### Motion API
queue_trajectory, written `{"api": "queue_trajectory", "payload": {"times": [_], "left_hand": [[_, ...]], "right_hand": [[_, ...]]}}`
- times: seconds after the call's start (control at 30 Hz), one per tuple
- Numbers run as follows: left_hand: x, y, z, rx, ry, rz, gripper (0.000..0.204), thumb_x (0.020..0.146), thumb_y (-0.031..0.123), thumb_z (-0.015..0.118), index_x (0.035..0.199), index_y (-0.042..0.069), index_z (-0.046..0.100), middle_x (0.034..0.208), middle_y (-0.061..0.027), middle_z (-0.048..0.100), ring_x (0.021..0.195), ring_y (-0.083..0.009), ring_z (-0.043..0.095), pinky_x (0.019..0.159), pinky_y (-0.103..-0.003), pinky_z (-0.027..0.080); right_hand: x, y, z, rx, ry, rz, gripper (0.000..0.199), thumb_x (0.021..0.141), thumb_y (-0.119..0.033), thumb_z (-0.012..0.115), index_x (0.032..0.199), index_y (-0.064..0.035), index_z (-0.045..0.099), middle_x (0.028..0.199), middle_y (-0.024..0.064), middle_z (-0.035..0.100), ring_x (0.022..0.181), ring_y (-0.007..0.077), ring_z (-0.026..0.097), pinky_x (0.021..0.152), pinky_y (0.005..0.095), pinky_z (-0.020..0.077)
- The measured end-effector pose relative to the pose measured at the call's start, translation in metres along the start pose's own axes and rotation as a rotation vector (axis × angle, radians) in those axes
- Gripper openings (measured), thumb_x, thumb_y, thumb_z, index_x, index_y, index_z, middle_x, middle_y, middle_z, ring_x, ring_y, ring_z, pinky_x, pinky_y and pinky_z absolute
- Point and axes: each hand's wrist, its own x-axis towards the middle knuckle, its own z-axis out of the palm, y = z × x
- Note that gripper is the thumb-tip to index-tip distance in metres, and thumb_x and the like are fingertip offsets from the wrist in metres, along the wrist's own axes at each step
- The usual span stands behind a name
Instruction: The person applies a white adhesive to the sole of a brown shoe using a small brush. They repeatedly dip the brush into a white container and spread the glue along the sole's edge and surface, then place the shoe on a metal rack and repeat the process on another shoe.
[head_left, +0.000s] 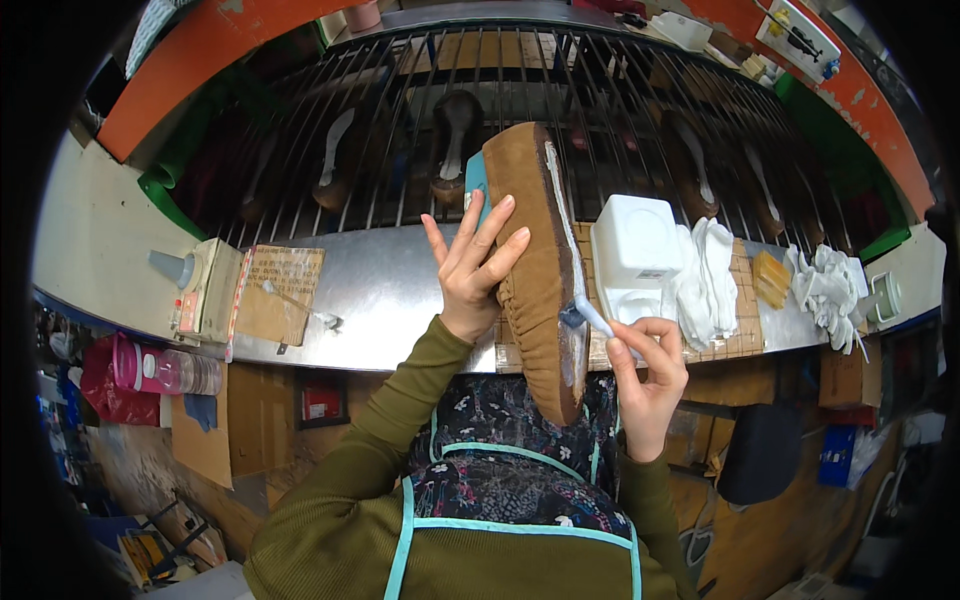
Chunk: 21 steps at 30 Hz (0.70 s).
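A brown suede shoe upper [525, 235] stands on end, tilted, in front of me, its gathered part toward my body. A blue piece [474, 180] shows at its far end. My left hand [470, 265] supports it from the left, fingers spread across its side. My right hand [650, 380] is closed in a pinch on the pale handle of a small brush [593, 317]. The dark brush tip touches the shoe's right-hand underside edge, where a white coating [562, 205] runs along the rim. Any part of the left hand's hold behind the shoe is hidden.
A white plastic container [637, 240] and white gloves [707, 285] lie right of the shoe on cardboard. Beyond the metal worktop [375, 300], a barred rack [400, 130] has several dark shoe parts with pale strips beneath its bars. Another brush [300, 303] rests at left.
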Motion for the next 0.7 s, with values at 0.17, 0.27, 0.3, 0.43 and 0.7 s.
{"api": "queue_trajectory", "payload": {"times": [0.17, 0.27, 0.3, 0.43, 0.7], "left_hand": [[0.006, -0.001, -0.001, 0.018, -0.027, 0.001, 0.052, 0.074, 0.012, 0.073, 0.121, 0.028, 0.057, 0.136, -0.0039, 0.054, 0.132, -0.0319, 0.043, 0.108, -0.065, -0.002], [0.007, -0.004, 0.002, 0.031, -0.04, -0.023, 0.058, 0.07, 0.014, 0.076, 0.123, 0.028, 0.057, 0.137, -0.0033, 0.053, 0.132, -0.0305, 0.043, 0.107, -0.066, 0.0], [0.006, -0.005, 0.003, 0.037, -0.044, -0.033, 0.059, 0.069, 0.015, 0.077, 0.124, 0.028, 0.057, 0.137, -0.0031, 0.052, 0.131, -0.03, 0.043, 0.106, -0.067, 0.001], [0.01, -0.006, 0.005, 0.059, -0.07, -0.097, 0.058, 0.068, 0.015, 0.078, 0.122, 0.027, 0.059, 0.138, -0.0007, 0.052, 0.131, -0.0287, 0.044, 0.106, -0.068, 0.004], [0.021, -0.004, 0.009, 0.091, -0.191, -0.191, 0.058, 0.074, 0.019, 0.077, 0.127, 0.022, 0.055, 0.137, -0.004, 0.053, 0.129, -0.0279, 0.047, 0.108, -0.065, 0.006]], "right_hand": [[0.01, 0.001, -0.006, 0.011, -0.057, -0.059, 0.019, 0.081, -0.001, 0.07, 0.1, -0.0033, 0.072, 0.092, 0.0045, 0.054, 0.069, 0.0072, 0.052, 0.056, 0.0197, 0.042], [0.007, 0.001, -0.016, 0.036, -0.142, 0.001, 0.018, 0.081, -0.001, 0.069, 0.099, -0.0017, 0.072, 0.091, 0.0048, 0.055, 0.07, 0.0072, 0.052, 0.056, 0.0195, 0.0415], [0.005, 0.002, -0.019, 0.042, -0.154, 0.004, 0.018, 0.081, -0.001, 0.069, 0.099, -0.0013, 0.071, 0.091, 0.0049, 0.055, 0.07, 0.0074, 0.052, 0.056, 0.0195, 0.0414], [0.002, 0.003, -0.027, 0.063, -0.183, -0.006, 0.017, 0.081, 0.0, 0.069, 0.098, 0.0005, 0.071, 0.09, 0.005, 0.055, 0.07, 0.0082, 0.052, 0.056, 0.0195, 0.0409], [0.009, 0.0, -0.034, 0.078, -0.152, -0.035, 0.018, 0.079, 0.002, 0.07, 0.097, 0.0023, 0.07, 0.09, 0.0058, 0.055, 0.073, 0.0102, 0.052, 0.059, 0.0207, 0.0417]]}}
